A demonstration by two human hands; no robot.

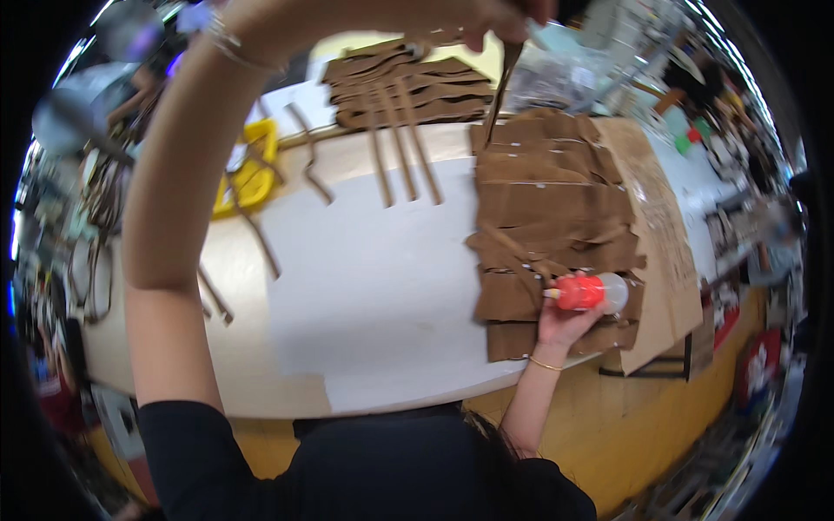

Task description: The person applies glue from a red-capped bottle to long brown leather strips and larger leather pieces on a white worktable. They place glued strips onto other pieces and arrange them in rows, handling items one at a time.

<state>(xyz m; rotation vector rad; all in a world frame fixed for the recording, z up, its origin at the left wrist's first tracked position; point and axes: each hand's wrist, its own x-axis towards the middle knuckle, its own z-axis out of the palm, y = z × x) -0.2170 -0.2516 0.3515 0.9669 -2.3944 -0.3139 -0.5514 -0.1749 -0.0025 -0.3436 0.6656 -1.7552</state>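
My left arm reaches up and across the top of the view. At the top edge my left hand (499, 19), partly cut off, is closed on one end of a narrow brown strip (500, 91). The strip hangs down to the far left corner of a spread of overlapping brown fabric pieces (556, 208) on the right of the table. Over the near part of those pieces, my right hand (565, 326) is wrapped round a squeeze bottle (580, 293) with a red band. Its pale nozzle points left. Another brown strip lies loosely across the pieces beside it.
Three brown strips (404, 143) lie side by side on the white table (373, 278). More brown pieces (434, 87) are heaped behind them. A yellow basket (258, 169) stands at the left, with loose strips near it. Cardboard (656, 234) lies under the right side.
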